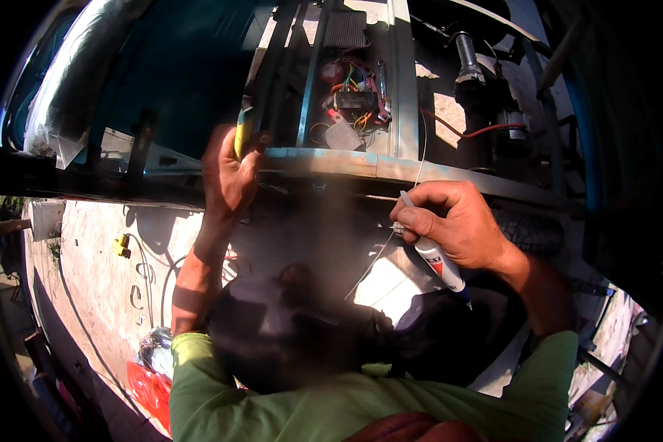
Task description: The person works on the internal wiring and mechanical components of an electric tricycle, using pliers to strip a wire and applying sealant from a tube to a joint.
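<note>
My left hand point(232, 173) is closed round a slim yellow-and-dark tool point(241, 135), held upright beside the metal frame rail point(324, 158). The tool's kind does not show. At the right, just in front of the same rail, my right hand point(460, 221) grips a white tube point(440, 267) with a red mark and a dark blue end pointing down. A small pale strip sticks up between its thumb and forefinger. A thin wire point(376, 258) runs down-left from near those fingers, and a thin line also rises from them past the rail.
Behind the rail lie bundled coloured wires point(357, 85), a silver box point(344, 136) and a finned grey block point(345, 29). A red cable point(471, 134) runs to dark machinery. A yellow plug point(121, 245) and a red plastic bag point(149, 387) lie on the ground at left.
</note>
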A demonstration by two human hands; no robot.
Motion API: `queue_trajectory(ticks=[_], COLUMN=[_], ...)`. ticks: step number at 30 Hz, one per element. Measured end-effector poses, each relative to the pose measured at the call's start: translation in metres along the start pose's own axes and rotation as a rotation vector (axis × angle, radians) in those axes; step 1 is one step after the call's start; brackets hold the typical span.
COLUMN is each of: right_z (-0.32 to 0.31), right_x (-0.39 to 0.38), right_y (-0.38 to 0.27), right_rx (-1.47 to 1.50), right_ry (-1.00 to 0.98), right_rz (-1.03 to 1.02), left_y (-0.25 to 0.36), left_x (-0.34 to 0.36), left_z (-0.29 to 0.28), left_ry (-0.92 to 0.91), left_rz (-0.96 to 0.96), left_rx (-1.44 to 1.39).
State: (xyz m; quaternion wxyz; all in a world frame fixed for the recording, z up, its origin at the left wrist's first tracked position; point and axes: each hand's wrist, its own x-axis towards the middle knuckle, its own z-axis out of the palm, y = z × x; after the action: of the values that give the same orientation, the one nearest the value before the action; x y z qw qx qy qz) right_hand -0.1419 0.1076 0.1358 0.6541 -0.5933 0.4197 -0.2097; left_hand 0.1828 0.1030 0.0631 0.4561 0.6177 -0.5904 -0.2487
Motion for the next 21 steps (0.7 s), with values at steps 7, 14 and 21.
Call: queue_trajectory(ticks=[7,14,21], right_z=[-0.004,0.001,0.001], right_x=[0.005,0.007,0.013], right_y=[0.006,0.002,0.004], right_rx=[-0.186,-0.427,-0.513], right_ry=[0.100,0.129,0.154], right_rz=[-0.367,-0.620,-0.759], left_y=[0.013,0.027,0.031], left_x=[-0.022,-0.024,-0.025], left_z=[-0.004,0.002,-0.002], left_ry=[-0.388,-0.247,-0.185], left_rz=[0.263,0.673,0.796], left_rx=[-0.117,0.174,0.379])
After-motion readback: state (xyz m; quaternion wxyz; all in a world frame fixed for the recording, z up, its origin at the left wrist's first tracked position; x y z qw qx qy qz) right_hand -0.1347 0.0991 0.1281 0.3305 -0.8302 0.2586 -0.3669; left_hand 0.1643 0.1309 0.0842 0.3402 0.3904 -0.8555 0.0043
